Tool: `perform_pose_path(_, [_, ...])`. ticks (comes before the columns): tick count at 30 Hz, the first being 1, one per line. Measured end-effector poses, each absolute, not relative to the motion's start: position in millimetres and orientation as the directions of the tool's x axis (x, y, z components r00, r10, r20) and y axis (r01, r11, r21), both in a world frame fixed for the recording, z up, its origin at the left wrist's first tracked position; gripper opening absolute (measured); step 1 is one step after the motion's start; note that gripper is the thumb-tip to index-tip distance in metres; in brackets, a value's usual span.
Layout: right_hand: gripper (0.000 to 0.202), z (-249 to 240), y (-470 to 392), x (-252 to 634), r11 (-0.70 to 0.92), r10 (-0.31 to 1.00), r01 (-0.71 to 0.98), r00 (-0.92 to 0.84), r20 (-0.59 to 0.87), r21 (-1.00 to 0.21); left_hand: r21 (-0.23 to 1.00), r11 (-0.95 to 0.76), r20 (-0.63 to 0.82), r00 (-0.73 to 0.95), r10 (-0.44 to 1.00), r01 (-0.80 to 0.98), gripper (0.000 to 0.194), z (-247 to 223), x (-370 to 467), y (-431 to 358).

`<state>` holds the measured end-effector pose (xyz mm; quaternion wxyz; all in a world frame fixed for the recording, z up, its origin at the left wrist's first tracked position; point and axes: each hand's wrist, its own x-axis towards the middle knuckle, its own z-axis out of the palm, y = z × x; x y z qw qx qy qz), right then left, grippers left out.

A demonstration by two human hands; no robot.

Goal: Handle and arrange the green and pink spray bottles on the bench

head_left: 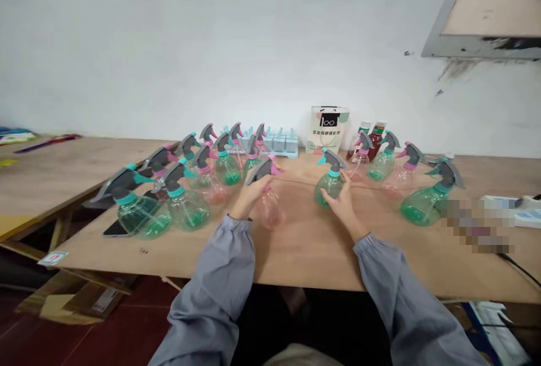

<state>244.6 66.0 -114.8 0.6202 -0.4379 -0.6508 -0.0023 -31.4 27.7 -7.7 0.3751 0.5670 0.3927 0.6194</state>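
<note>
My left hand [250, 192] is closed round the grey and pink spray head of a pink spray bottle [271, 210], which hangs upright or nearly so over the table's middle. Right of it, my right hand [341, 200] grips the body of a green spray bottle [328, 187] with a teal collar, its nozzle facing left. Several green and pink spray bottles [189, 210] stand in a group to the left. More of them, among them a green one [420, 206], stand on the right.
On the wooden table [304, 253], a paper bag [327, 136], red bottles [376, 139] and a pale blue rack [285, 144] stand near the wall. A dark phone [116, 230] lies at left, a power strip [528, 212] at far right. Another table [54, 169] is at left.
</note>
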Motion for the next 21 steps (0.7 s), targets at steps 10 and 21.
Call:
perform_pose_path(10, [0.078, -115, 65, 243, 0.601, 0.588, 0.57, 0.16, 0.793, -0.561, 0.795, -0.471, 0.6, -0.386, 0.701, 0.382, 0.014, -22, -100, 66])
perform_pose_path(21, [0.076, -114, 63, 242, 0.6, 0.585, 0.579, 0.154, 0.796, -0.552, 0.727, -0.562, 0.685, -0.473, 0.554, 0.396, 0.073, -30, -86, 83])
